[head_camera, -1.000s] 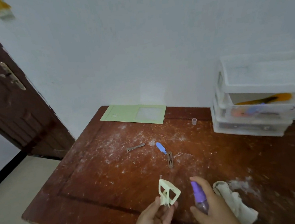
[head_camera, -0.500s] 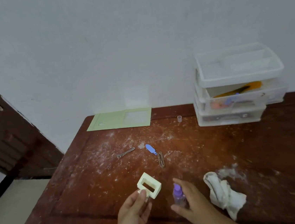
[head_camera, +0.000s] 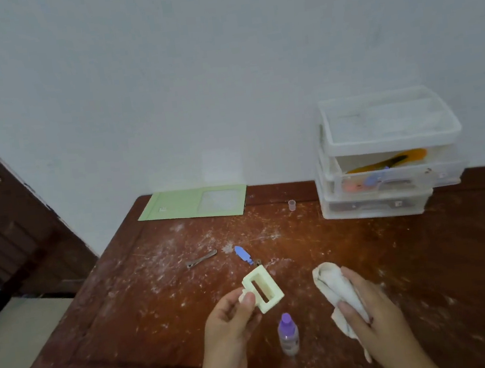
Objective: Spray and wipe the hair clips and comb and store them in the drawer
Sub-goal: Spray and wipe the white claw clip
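Far to your left the dark wooden door (head_camera: pixel 7 228) runs off the frame edge, so only part of it shows. On the table (head_camera: pixel 135 317), a green folder (head_camera: pixel 183 205) lies against the wall. Nearer you, a thin metal hair clip (head_camera: pixel 201 259) and a blue clip (head_camera: pixel 242 254) lie apart on the dusty wood; a third clip, just beyond the blue one, is mostly hidden behind what you hold. Your left hand (head_camera: pixel 231 321) pinches a pale cream square clip (head_camera: pixel 263 288) by its corner, thumb on top, raised above the table. The purple-capped spray bottle (head_camera: pixel 288 334) stands upright between your hands, touched by neither. Your right hand (head_camera: pixel 370 311) has its fingers curled over the white cloth (head_camera: pixel 336 289), gripping it at the table. Further right, the clear drawer unit (head_camera: pixel 382 152) sits by the wall; its contents are blurred, an orange shape and some coloured pieces. A small clear cap (head_camera: pixel 291 204) stands just left of it.

Half a second ago your right hand held the bottle; now it has set it down and taken up the cloth.
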Action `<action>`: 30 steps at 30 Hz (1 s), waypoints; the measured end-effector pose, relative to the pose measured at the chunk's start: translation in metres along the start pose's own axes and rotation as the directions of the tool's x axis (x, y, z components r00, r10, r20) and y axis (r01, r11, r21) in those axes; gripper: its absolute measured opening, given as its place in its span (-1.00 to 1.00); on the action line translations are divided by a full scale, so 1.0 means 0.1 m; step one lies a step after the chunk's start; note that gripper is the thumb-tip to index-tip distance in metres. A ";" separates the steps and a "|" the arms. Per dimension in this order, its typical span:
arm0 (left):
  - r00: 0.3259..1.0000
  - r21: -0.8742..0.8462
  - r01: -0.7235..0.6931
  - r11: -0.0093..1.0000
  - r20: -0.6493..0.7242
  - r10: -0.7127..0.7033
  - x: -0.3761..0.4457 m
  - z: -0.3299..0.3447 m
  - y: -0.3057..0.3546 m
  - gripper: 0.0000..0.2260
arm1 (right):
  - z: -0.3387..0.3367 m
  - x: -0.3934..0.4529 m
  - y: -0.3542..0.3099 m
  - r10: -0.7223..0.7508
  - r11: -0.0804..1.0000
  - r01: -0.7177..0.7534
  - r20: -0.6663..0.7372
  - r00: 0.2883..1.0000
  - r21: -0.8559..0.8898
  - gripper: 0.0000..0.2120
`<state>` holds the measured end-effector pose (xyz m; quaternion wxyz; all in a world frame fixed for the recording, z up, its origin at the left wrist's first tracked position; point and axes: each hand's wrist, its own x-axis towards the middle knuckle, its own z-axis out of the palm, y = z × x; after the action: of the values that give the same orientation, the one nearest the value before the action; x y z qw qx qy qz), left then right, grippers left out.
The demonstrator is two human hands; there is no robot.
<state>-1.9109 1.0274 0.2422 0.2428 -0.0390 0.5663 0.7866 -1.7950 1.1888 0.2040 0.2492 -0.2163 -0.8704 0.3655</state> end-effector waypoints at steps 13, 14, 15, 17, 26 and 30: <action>0.988 0.029 -0.099 0.995 0.122 0.095 -0.01 0.18 0.03 -0.51 | 0.07 0.52 -0.61 -0.431 0.899 0.427 0.375 0.821 0.100 -0.63; 0.985 0.056 -0.109 0.992 0.137 0.101 -0.02 0.18 0.04 -0.52 | 0.06 0.54 -0.60 -0.444 0.895 0.423 0.378 0.812 0.141 -0.66; 0.981 0.080 -0.123 0.989 0.157 0.109 -0.04 0.19 0.05 -0.54 | 0.06 0.54 -0.59 -0.447 0.895 0.407 0.367 0.816 0.183 -0.71; 0.971 0.113 -0.142 0.983 0.211 0.116 -0.05 0.18 0.06 -0.58 | 0.06 0.50 -0.54 -0.460 0.886 0.405 0.315 0.830 0.228 -0.77; 0.896 0.304 -0.201 0.931 0.441 0.049 -0.01 0.28 0.24 -0.87 | 0.07 0.38 -0.49 -0.281 0.924 0.250 0.071 0.957 0.290 -0.84; 0.905 0.370 -0.214 0.904 0.423 0.041 0.01 0.34 0.30 -0.75 | 0.07 0.40 -0.53 -0.104 0.932 0.094 0.010 0.995 0.349 -0.86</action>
<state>-1.9173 1.0516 0.2798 0.3042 0.2143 0.6564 0.6562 -1.8411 1.1738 0.2502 0.2894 -0.1194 -0.8052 0.5036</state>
